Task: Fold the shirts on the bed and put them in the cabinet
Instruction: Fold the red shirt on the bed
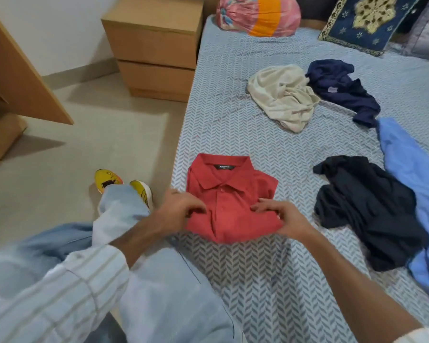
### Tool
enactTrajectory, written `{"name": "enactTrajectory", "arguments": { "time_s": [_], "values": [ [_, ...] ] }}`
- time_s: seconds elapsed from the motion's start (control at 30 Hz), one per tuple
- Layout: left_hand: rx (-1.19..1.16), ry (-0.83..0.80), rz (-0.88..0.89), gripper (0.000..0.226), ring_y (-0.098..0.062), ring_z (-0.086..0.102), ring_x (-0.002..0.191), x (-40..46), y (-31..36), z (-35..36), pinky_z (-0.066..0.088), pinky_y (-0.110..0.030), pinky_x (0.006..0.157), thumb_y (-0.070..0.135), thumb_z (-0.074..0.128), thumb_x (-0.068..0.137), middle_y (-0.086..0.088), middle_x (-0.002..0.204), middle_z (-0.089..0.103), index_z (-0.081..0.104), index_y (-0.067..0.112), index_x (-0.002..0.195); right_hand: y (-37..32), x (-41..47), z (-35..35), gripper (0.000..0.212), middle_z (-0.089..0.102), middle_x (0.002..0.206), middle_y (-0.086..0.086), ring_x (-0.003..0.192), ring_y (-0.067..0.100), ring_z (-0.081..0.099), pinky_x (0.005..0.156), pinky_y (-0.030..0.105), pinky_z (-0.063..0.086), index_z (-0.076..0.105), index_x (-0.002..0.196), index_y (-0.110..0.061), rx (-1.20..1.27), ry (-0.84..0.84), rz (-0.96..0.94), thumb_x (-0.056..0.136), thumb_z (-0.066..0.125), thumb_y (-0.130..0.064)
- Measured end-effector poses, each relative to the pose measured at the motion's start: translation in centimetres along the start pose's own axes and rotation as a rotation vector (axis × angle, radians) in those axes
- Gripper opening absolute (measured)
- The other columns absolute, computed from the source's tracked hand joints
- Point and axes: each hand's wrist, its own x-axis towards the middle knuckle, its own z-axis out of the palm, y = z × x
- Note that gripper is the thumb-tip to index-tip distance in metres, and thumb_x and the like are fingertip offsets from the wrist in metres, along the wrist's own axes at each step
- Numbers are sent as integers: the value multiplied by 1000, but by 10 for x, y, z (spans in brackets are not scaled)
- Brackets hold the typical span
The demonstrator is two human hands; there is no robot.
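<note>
Red shirt (229, 196) (folded) gripped at near corners by left hand (181, 211) and right hand (282, 216).

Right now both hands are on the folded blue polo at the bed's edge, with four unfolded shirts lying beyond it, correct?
Not quite: the head view shows the folded polo is red, not blue. Left hand and right hand both hold it at the bed edge; four unfolded shirts lie beyond.

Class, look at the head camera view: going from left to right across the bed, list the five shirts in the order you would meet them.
red polo shirt → cream shirt → navy shirt → black shirt → light blue shirt
</note>
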Motion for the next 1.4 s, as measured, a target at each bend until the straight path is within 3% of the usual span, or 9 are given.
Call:
{"name": "enactTrajectory", "arguments": {
  "time_s": [0.07,0.2,0.33,0.4,0.5,0.77,1.07,1.27,1.4],
  "values": [
    [65,-106,-27,54,-17,60,118,-4,3,7,39,-49,98,16,52,56,11,113,72,74,29,104,12,-7,10,33,66,127,-16,138,14,47,114,26,33,76,104,-39,-143,-16,-100,74,78,-27],
    [36,-56,-10,52,-27,55,124,-16,-6,18,42,-47,104,5,53,57,-6,126,66,78,19,100,17,-24,10,64,45,148,-14,146,12,30,110,38,26,71,119,-38,-462,68,-99,68,59,0],
    [-240,220,-344,32,-18,58,103,-28,8,26,42,-21,95,-3,56,78,-1,107,64,75,12,98,11,-51,22,56,57,131,-12,123,10,54,96,29,47,63,128,-28,-16,379,202,86,57,8],
    [-472,223,-588,21,-15,58,84,-29,12,28,50,-25,78,6,71,83,6,85,58,66,18,99,4,-56,40,26,69,105,-2,98,18,68,84,35,56,66,116,-19,250,468,426,92,69,-11],
    [-706,130,-796,40,-19,60,75,-29,10,29,50,-31,66,23,89,71,0,79,58,59,18,98,-2,-55,58,28,71,91,6,86,22,70,80,40,58,67,97,-17,330,451,577,81,83,-34],
    [-492,-166,-811,49,-11,44,46,-28,22,24,36,-25,51,27,90,69,4,46,44,48,18,46,-18,-67,61,38,57,61,-3,63,13,55,65,28,45,53,65,-17,425,418,602,77,85,-33],
    [-406,-94,-824,50,-8,41,40,-37,23,23,34,-21,47,18,86,73,7,40,42,46,18,43,-21,-91,81,34,65,61,3,61,18,61,78,55,53,70,72,-12,315,543,614,84,77,-42],
    [-212,-211,-800,32,-14,57,56,-31,30,25,45,-25,52,23,85,72,-3,57,58,58,13,56,-31,-80,62,36,67,70,-10,76,14,66,86,41,40,62,74,-22,-24,415,780,78,74,-56],
    [-40,122,-667,27,-10,54,75,-30,39,25,40,-19,62,37,79,77,3,81,60,55,22,76,-36,-53,30,24,68,95,-9,85,6,63,72,27,46,65,98,-22,172,589,602,86,73,-41]
  ]
}}
